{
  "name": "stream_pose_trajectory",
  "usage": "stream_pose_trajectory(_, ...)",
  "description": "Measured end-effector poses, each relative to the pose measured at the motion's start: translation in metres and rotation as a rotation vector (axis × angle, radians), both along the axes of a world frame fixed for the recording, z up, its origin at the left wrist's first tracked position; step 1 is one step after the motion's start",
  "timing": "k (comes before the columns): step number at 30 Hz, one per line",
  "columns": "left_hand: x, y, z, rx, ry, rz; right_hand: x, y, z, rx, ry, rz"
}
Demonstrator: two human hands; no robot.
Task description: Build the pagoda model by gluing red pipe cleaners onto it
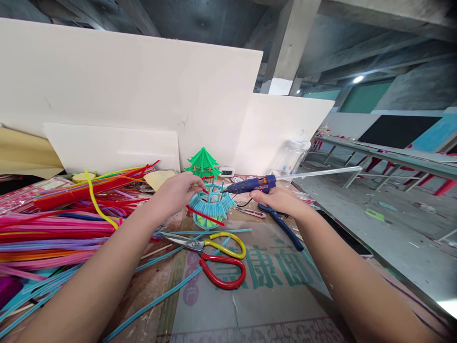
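Observation:
My right hand [273, 197] is closed around a blue hot glue gun [250, 185], a clear glue stick [323, 174] jutting from its back. The nozzle points left at a small blue pipe-cleaner pavilion [214, 206] with a skirt-like roof and a green base. My left hand [180, 190] pinches a short red pipe-cleaner piece [206, 191] at the top of this model. Another red strip [205, 215] lies across the model's front. Just behind stands a green pointed pipe-cleaner roof [203, 162].
Scissors with yellow and red handles [223, 259] lie in front of the model. Blue-handled pliers [282, 224] and a pink cutter [252, 212] rest to the right. Bundled pipe cleaners [53, 233] cover the left. A clear jar [291, 159] stands before white boards [128, 90].

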State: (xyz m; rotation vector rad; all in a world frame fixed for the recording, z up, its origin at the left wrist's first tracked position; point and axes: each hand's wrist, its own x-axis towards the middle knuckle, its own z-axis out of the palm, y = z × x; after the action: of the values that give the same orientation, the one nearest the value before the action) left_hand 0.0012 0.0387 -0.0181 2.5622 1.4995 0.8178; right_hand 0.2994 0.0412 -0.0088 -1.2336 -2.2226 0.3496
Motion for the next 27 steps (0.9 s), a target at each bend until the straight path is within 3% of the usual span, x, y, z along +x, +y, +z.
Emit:
stream_pose_trajectory(15, 0.0002, 0.0006, -0.0001, 0.013, 0.011, 0.003, 0.0019, 0.0018, -0.0048, 0.032, -0.008, -0.027)
stream_pose_trajectory(27, -0.0003, -0.0003, 0.0001, 0.01, 0.019, 0.012, 0.0026, 0.0037, -0.0043, 0.003, 0.016, 0.041)
